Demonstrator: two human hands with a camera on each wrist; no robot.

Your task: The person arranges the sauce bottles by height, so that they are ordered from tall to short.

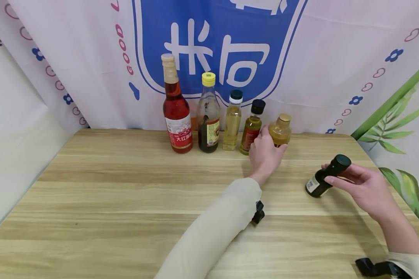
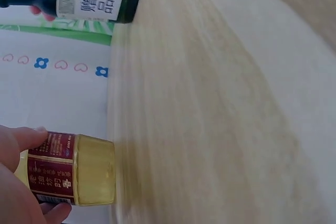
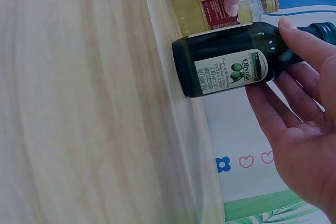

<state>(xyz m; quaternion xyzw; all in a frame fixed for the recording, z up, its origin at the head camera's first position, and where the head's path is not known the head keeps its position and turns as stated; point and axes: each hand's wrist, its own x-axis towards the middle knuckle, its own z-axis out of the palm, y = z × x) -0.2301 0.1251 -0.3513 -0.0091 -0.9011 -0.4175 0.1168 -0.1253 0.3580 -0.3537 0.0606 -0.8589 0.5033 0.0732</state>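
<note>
My left hand (image 1: 267, 153) grips a small bottle of yellow oil (image 1: 280, 131) with a dark red label, at the right end of a row of bottles. In the left wrist view the thumb and fingers wrap the labelled part of that oil bottle (image 2: 97, 169). My right hand (image 1: 370, 186) holds a dark green olive oil bottle (image 1: 322, 180) between thumb and fingers, tilted, off to the right. The right wrist view shows the olive oil label (image 3: 231, 70) facing the camera. Whether either bottle touches the table cannot be told.
Left of the held oil bottle stand a black-capped oil bottle (image 1: 252, 128), a slim pale oil bottle (image 1: 232, 122), a yellow-capped dark sauce bottle (image 1: 208, 116) and a tall red bottle (image 1: 177, 112). Behind the wooden table (image 1: 125, 201) hangs a printed curtain (image 1: 101, 77).
</note>
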